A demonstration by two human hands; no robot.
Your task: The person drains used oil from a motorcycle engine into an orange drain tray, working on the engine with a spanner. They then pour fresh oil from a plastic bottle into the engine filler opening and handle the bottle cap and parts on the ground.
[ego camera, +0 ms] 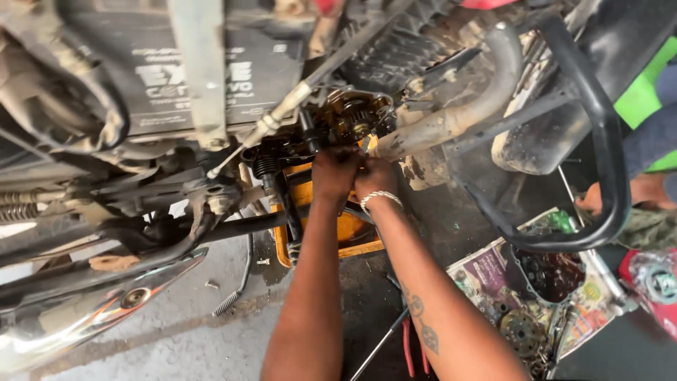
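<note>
Floor (pixel 211 331): grey concrete, stained dark with oil toward the middle. Lying directly on it were an orange drain tray (pixel 352 236) beneath the opened engine; a loose coil spring (pixel 227 302) left of the tray; red-handled pliers (pixel 409 349) and a thin metal rod (pixel 377 346) near the bottom edge; a spread printed paper sheet (pixel 479 271) at right, carrying a dark engine cover (pixel 550 271) and a toothed gear (pixel 520 330).

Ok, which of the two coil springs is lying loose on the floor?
The thin grey spring on the concrete left of the left forearm lies loose. The other, the thick spring at the far left edge, sits mounted on the motorcycle frame, off the ground.
</note>
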